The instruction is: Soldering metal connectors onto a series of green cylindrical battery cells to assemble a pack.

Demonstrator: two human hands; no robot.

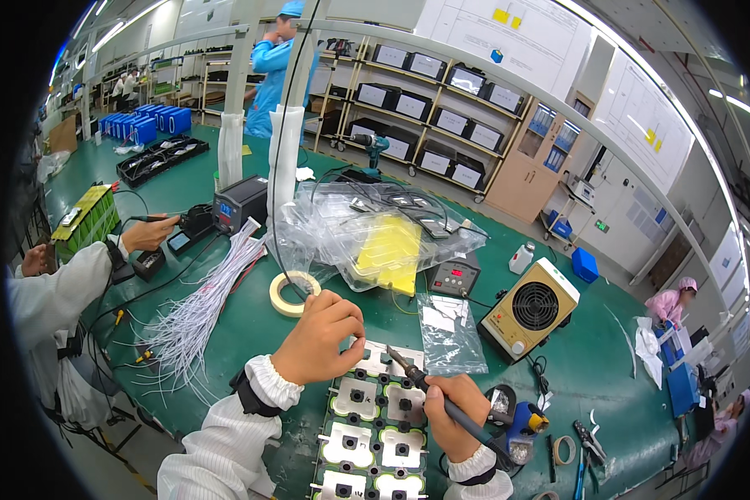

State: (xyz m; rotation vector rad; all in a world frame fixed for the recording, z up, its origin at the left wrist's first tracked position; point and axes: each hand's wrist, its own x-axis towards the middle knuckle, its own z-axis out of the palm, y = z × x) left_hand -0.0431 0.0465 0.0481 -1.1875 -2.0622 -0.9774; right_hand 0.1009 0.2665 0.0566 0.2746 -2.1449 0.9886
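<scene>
My right hand (457,415) grips a soldering iron (452,407); its metal tip points at the far end of a battery pack (383,394). Square silvery metal plates with dark centres cover the pack's top, set in a black frame with green edges. Over the pack's far left corner, my left hand (321,340) has thumb and fingers pinched together near the iron's tip. What lies between those fingers is too small to make out. A roll of cream masking tape (287,295) rests just beyond my left hand.
White wires (208,308) lie bundled at left, beside a co-worker's hand (148,234) and a green battery pack (92,218). Beyond are plastic trays (329,242) and a yellow sheet (389,250). A fan unit (532,308), clear bag (450,337) and pliers (590,442) sit at right.
</scene>
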